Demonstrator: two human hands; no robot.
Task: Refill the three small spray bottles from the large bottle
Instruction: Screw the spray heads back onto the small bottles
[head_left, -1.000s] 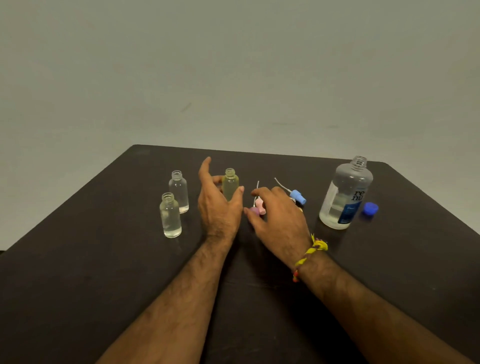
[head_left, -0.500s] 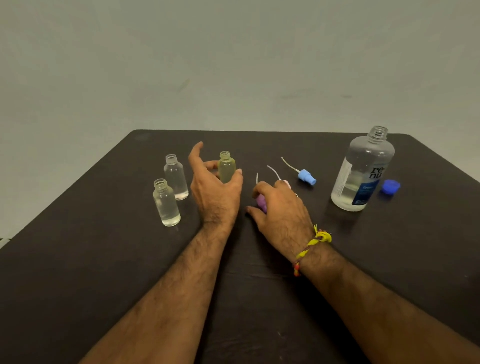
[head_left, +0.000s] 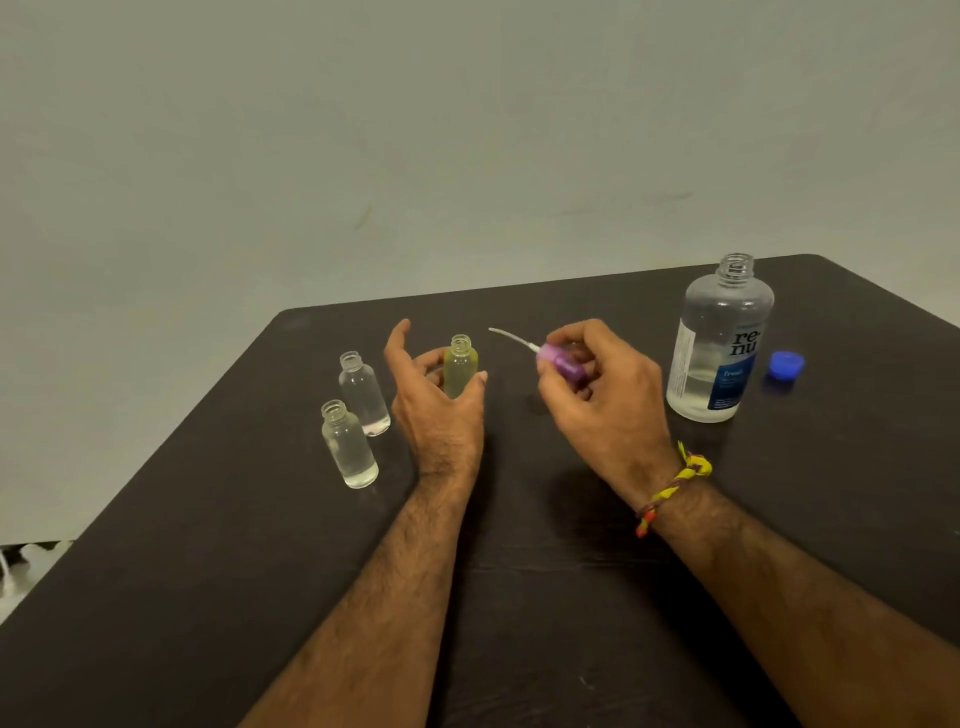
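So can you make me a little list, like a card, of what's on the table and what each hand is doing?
left hand: holds the yellowish small bottle, upright on the table
right hand: pinches the purple spray top, lifted, tube pointing toward that bottle
clear small bottles: two, one nearer, one farther, both open, standing left of the left hand
large bottle: upright, cap off, part full
blue cap: on the table, right of the large bottle
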